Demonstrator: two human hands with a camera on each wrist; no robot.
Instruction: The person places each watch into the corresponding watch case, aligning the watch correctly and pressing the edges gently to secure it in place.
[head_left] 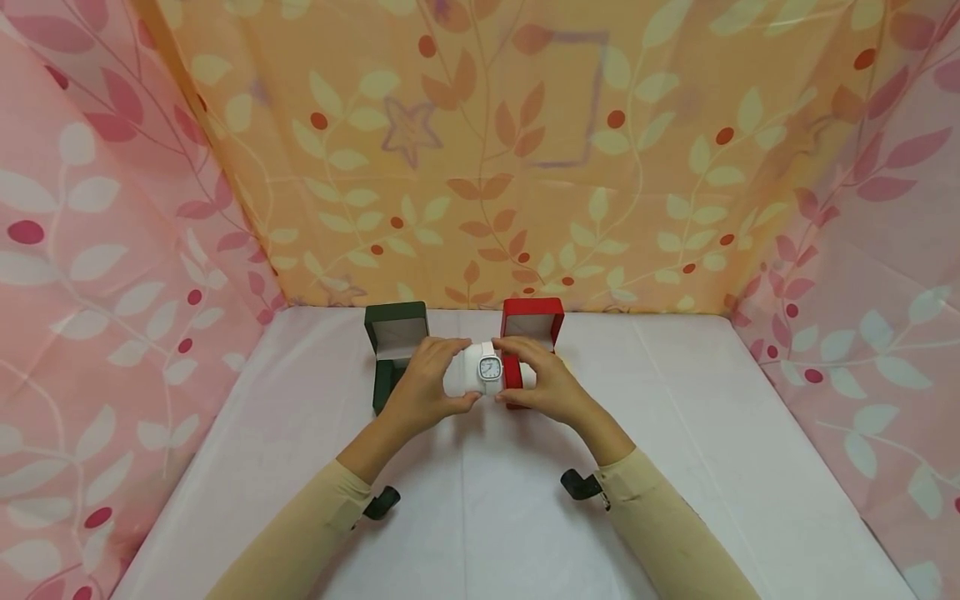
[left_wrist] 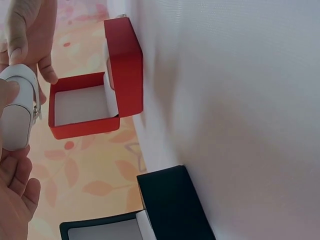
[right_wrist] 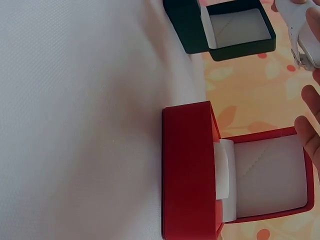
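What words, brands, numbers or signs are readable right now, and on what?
No text is readable.
Watch: dial markings too small to read.
Red box and green box: no legible lettering.
Orange backdrop: drawn purple outlines, including a star; no words seen.

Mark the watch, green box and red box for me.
Watch [head_left: 490, 368]: head view, on the dial.
Green box [right_wrist: 186, 27]: right wrist view, on the base's outer wall.
Red box [left_wrist: 127, 72]: left wrist view, on the base's outer wall.
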